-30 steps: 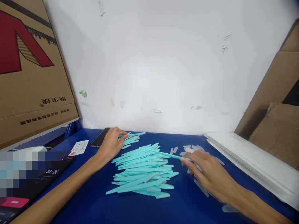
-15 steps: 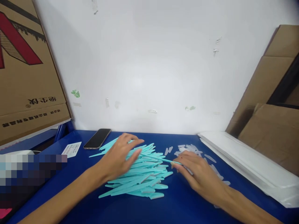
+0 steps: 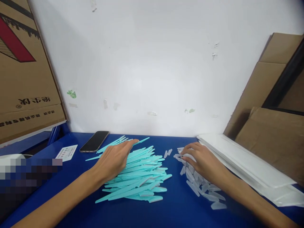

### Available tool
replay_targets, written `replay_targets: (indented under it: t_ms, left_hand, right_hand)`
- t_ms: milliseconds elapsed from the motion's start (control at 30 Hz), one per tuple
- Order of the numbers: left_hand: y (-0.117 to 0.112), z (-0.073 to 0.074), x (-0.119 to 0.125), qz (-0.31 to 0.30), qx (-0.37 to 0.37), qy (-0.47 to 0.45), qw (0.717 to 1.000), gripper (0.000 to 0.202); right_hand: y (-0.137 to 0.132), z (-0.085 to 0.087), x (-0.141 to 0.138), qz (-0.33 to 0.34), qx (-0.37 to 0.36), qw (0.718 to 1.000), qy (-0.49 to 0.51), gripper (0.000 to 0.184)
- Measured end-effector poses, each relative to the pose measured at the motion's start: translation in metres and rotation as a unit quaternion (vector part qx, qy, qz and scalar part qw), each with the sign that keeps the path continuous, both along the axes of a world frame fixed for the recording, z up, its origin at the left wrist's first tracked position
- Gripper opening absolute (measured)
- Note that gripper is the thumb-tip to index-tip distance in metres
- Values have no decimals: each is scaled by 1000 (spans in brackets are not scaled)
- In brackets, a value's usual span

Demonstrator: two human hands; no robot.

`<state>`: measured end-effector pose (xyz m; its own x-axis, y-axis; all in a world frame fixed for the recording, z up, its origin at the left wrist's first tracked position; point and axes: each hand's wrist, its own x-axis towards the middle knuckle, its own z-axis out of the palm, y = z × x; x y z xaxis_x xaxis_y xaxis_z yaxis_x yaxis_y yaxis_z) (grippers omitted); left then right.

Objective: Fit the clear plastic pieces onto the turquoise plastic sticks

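Note:
My left hand point(image 3: 116, 158) is closed on a turquoise eyebrow razor point(image 3: 143, 140), whose end sticks out past the fingertips to the right. The thumb is mostly hidden. Below and beside that hand lies a heap of similar turquoise razors point(image 3: 140, 177), roughly side by side. My right hand point(image 3: 201, 156) is over a pile of small translucent blade caps point(image 3: 193, 180). Its thumb and forefinger pinch at a cap point(image 3: 177, 155) on the pile's far left edge.
Two loose caps point(image 3: 168, 153) lie between the heaps on the blue table point(image 3: 175, 209). A phone point(image 3: 95, 141) and a printed card point(image 3: 67, 152) are at the left. White flat packaging point(image 3: 247, 164) runs along the right, beside cardboard point(image 3: 273, 139). A white wall point(image 3: 147, 69) stands behind.
My right hand has let go of the razor it held and moved onto the caps. My left hand has shifted left, now with a razor in its fingers. The view has turned slightly.

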<state>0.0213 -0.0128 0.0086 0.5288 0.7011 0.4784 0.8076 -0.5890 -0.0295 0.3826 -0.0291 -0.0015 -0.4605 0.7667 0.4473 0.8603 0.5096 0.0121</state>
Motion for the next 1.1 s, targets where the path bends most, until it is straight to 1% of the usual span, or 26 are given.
replay_targets:
  t_ms: [100,233,367,433,500,567,633,700,833,1000,1100]
  left_hand:
    - [2,2,-2,29,-22,-4,999,41]
    - [-7,7,5,10,-52,0,999,38]
    - [-19,11,15,-6,-71,12,997,34]
    - [-23,10,18,-20,-73,19,997,32]
    - [-26,8,20,-37,-67,21,997,32]
    - [-28,6,22,-53,-52,15,997,33]
    - [-29,4,22,-66,-36,8,997,34]
    - [-31,3,22,-77,-20,7,997,34]
    - [-33,4,23,-103,8,32,994,32]
    - [-33,3,22,-129,13,46,990,30]
    - [-33,2,22,-144,2,56,988,35]
  right_hand:
    - [3,-8,3,0,-26,1000,-10,18]
    - [1,-17,-6,16,-43,999,19,19]
    - [-1,-21,-14,36,-24,997,58,24]
    - [-3,-17,-18,44,-15,997,67,26]
    - [-9,-9,-22,46,-17,996,75,26]
    - [-17,0,-28,39,-41,995,86,25]
    - [-26,8,-33,37,-81,992,94,25]
    - [-36,11,-39,60,-94,989,97,23]
    - [-46,9,-47,111,-53,987,101,25]
    - [-44,7,-47,136,-18,982,127,30]
    - [-42,7,-46,144,3,980,137,29]
